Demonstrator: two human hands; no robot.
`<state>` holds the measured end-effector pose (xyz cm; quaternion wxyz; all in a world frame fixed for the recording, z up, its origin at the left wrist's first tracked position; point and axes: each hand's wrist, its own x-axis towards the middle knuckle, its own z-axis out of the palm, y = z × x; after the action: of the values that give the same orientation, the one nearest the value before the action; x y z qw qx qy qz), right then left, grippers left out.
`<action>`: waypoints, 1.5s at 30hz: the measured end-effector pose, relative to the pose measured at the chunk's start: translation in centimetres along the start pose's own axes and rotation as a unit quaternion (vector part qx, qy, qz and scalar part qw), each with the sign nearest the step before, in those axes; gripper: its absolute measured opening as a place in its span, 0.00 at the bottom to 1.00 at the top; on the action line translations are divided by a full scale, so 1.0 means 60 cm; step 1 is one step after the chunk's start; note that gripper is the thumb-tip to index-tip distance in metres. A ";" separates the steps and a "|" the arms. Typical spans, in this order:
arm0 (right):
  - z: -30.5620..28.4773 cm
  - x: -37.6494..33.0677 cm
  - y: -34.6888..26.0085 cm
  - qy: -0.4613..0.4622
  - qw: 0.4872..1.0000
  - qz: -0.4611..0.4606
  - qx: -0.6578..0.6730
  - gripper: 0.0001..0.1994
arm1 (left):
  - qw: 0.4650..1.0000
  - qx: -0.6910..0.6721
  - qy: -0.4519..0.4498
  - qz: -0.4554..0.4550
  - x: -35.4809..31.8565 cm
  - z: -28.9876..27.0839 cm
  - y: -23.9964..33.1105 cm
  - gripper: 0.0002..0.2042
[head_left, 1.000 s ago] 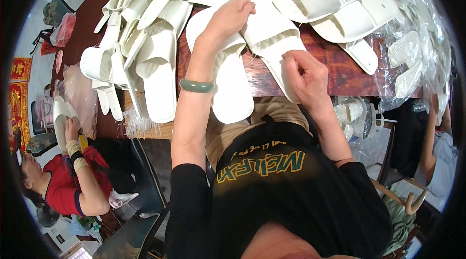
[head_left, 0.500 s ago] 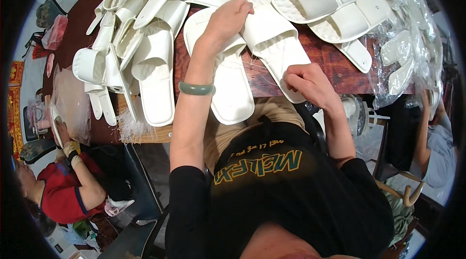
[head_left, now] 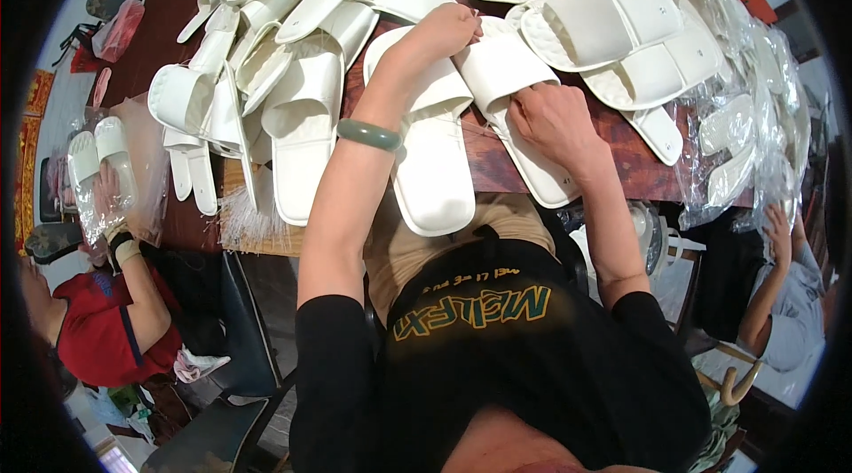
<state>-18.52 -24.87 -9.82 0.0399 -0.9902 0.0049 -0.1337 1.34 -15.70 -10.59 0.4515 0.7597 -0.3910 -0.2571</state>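
Note:
Two white slippers lie side by side at the table edge in front of me, the left slipper (head_left: 433, 185) and the right slipper (head_left: 538, 169). My left hand (head_left: 446, 32) reaches over the left slipper, its fingers closed at the far end of the right slipper's strap. A green bangle (head_left: 369, 134) circles that wrist. My right hand (head_left: 557, 121) is a closed fist against the near edge of the right slipper's strap. Thin clear strands show between the slippers. Whatever the fingers of either hand pinch is too small or hidden to make out.
White slippers are heaped on the left (head_left: 306, 114) and right (head_left: 599, 25), with plastic-wrapped ones (head_left: 732, 131) farther right. A bundle of clear strands (head_left: 253, 220) hangs at the table edge. A person in red (head_left: 115, 327) holds a slipper pair at left; another person (head_left: 785, 304) sits at right.
My right hand has moved from the right slipper's near end up to its strap. My left hand stays by the strap's far end. The whole view has shifted slightly.

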 end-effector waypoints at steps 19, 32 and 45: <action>0.042 -0.002 -0.010 0.125 0.988 0.055 0.069 0.06 | 0.969 -0.217 -0.115 -0.026 0.000 -0.003 0.005 0.09; -0.065 0.028 0.008 0.096 0.959 0.068 0.256 0.08 | 0.958 -0.262 0.093 0.064 -0.032 0.002 0.013 0.09; 0.044 0.146 0.006 0.150 0.770 0.172 0.595 0.09 | 0.929 -0.322 0.167 0.080 -0.049 -0.026 -0.002 0.09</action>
<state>-9.34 -25.22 -10.08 0.6425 -0.7180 0.1009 -0.2479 0.90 -12.50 -9.87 0.7495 0.5717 -0.2660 -0.2015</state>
